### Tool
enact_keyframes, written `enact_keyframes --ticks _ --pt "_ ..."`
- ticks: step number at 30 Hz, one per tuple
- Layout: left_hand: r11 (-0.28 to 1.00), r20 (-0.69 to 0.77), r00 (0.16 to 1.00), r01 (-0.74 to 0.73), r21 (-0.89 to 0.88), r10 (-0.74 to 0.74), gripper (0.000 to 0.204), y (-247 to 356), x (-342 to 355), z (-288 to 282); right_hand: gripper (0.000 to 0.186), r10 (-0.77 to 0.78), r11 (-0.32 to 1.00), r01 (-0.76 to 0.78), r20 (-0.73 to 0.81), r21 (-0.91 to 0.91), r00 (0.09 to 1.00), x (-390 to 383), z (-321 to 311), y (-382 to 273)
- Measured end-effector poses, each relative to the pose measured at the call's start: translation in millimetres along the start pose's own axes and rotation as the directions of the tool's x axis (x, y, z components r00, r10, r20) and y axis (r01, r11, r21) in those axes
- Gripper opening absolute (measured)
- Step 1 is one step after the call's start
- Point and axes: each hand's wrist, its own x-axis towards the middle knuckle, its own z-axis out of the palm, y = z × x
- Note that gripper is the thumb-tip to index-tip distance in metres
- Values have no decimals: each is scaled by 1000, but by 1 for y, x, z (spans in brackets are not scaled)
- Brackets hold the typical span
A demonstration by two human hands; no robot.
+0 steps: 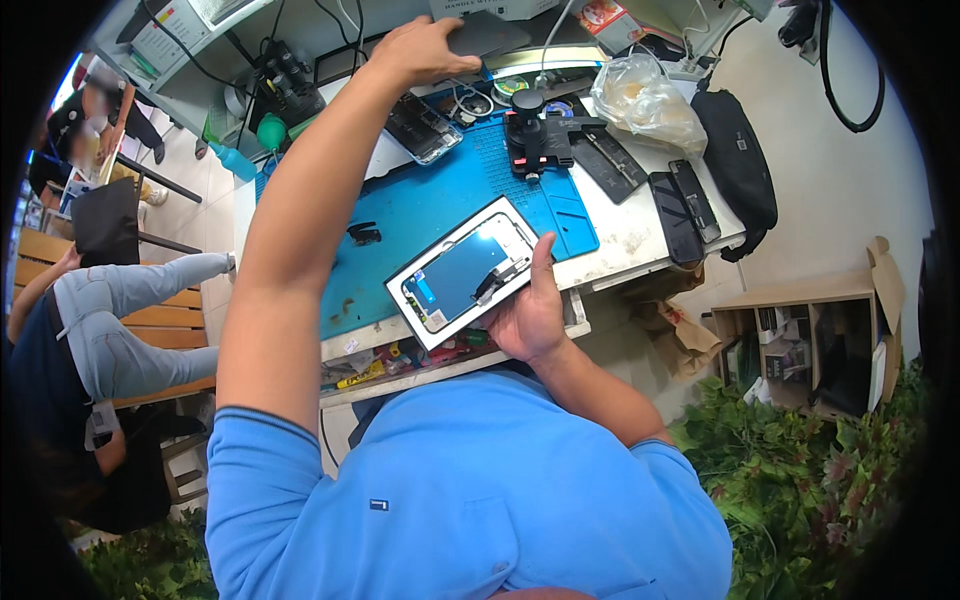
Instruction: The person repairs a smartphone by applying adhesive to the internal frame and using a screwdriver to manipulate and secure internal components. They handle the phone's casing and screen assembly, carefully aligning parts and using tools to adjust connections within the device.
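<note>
My left hand (425, 55) is stretched to the back of the desk, fingers apart, near a dark flat sheet (492, 33); whether it touches it, I cannot tell. My right hand (525, 320) grips a white open box (415, 320) with a phone screen assembly (455, 275) and ribbon cable inside. An opened phone (420, 132) lies below my left hand. A black clamp fixture (532, 140) stands on the blue mat (370, 290), with small black parts (364, 233) to its left.
Phone tools (690, 210), a plastic bag (645, 100) and black pouch (730, 170) lie right. Bottles (240, 155) stand left. A drawer (380, 365) is under the front edge. Seated people (110, 330) are at left, a wooden cabinet (800, 300) and plants (800, 470) at right.
</note>
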Motion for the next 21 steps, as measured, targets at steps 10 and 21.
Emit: enact_keyframes --ticks 10,21 --pt "791 126 979 -50 -610 159 29 40 -88 -124 90 -8 988 4 -28 -155 1000 -2 -1 2" --pt "902 239 966 20 -432 93 37 99 -238 -156 86 -74 967 54 -72 -248 995 2 8 14"
